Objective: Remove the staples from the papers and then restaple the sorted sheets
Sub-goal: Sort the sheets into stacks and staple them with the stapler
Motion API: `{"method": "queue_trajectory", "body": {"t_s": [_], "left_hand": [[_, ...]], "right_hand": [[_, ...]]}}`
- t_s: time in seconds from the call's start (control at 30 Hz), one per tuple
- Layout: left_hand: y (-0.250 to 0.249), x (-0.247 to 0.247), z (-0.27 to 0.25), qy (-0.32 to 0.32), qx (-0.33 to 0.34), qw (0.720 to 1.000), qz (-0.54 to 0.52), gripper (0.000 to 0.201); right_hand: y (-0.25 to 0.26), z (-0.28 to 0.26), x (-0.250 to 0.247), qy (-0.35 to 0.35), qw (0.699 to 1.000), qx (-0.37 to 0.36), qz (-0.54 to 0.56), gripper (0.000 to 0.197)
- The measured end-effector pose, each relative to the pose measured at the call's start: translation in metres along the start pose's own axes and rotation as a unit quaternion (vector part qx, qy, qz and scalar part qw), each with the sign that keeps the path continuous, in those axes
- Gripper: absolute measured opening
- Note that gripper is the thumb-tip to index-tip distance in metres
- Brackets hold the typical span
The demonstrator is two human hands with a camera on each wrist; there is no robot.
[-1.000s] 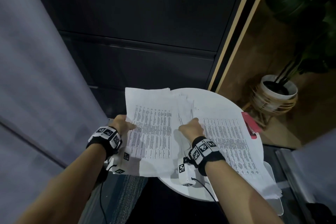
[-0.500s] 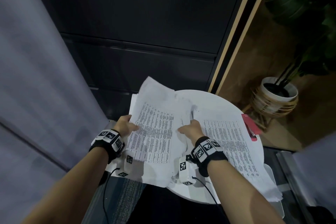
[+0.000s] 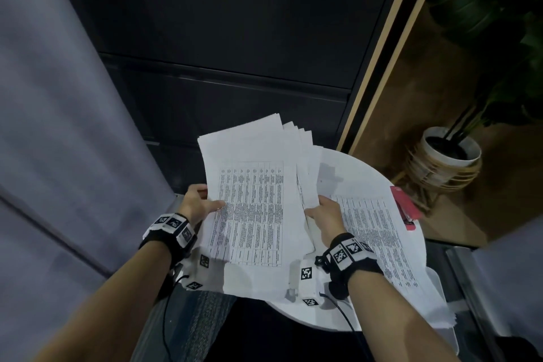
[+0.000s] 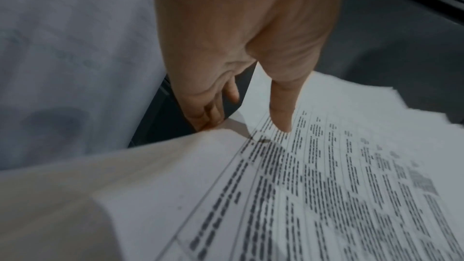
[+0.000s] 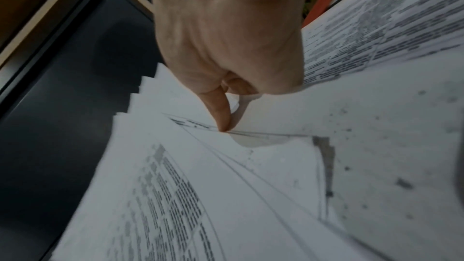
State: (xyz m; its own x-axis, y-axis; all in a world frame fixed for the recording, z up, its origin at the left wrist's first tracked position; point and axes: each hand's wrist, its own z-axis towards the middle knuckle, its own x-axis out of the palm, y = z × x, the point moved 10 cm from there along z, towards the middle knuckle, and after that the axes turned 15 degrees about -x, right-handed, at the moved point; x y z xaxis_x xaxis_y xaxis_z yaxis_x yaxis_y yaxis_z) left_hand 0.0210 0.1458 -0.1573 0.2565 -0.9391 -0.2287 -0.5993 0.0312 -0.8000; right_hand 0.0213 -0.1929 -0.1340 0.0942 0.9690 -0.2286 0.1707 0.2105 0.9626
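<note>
A sheaf of printed sheets [image 3: 252, 208] is raised off the round white table [image 3: 346, 167], fanned at its far corners. My left hand [image 3: 199, 203] grips its left edge, thumb on the printed face [image 4: 281, 114], fingers underneath. My right hand [image 3: 326, 214] pinches the right edge of the same sheaf, thumb on top [image 5: 218, 110]. A second pile of printed papers [image 3: 379, 241] lies flat on the table to the right. A red stapler [image 3: 407, 208] sits on the table's right edge.
A potted plant in a white and wicker pot [image 3: 446, 158] stands on the floor at the right. Dark cabinet fronts [image 3: 235, 67] fill the back. A grey curtain [image 3: 58, 126] hangs at the left.
Both hands have lifted the sheaf from lying flat on the table and tilted it up; its far sheets have fanned out. The right pile and the stapler have stayed put.
</note>
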Motion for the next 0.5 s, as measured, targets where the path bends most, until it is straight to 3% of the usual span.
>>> {"method": "queue_trajectory", "body": {"t_s": [0.07,0.2,0.27,0.37,0.43,0.5], "left_hand": [[-0.002,-0.002,-0.001,0.004,-0.002,1.000,-0.017,0.073],[-0.010,0.017,-0.013,0.050,0.025,0.993,0.100,0.047],[-0.009,0.022,-0.018,0.020,0.021,0.984,0.177,0.055],[-0.006,0.024,-0.019,-0.021,-0.003,0.968,0.249,0.061],[-0.005,0.025,-0.020,-0.035,-0.019,0.956,0.292,0.065],[-0.007,0.023,-0.022,-0.056,-0.020,0.946,0.317,0.066]], "right_hand": [[0.006,-0.003,-0.002,0.000,1.000,-0.004,0.016,0.028],[0.014,0.004,-0.001,0.004,0.999,-0.023,-0.042,0.024],[0.012,0.007,0.008,0.020,0.991,-0.019,-0.131,0.034],[0.015,0.005,0.014,0.043,0.937,-0.032,-0.344,0.048],[0.008,-0.001,0.019,0.065,0.926,0.004,-0.371,0.037],[0.001,-0.003,0.020,0.059,0.938,0.038,-0.339,0.030]]}}
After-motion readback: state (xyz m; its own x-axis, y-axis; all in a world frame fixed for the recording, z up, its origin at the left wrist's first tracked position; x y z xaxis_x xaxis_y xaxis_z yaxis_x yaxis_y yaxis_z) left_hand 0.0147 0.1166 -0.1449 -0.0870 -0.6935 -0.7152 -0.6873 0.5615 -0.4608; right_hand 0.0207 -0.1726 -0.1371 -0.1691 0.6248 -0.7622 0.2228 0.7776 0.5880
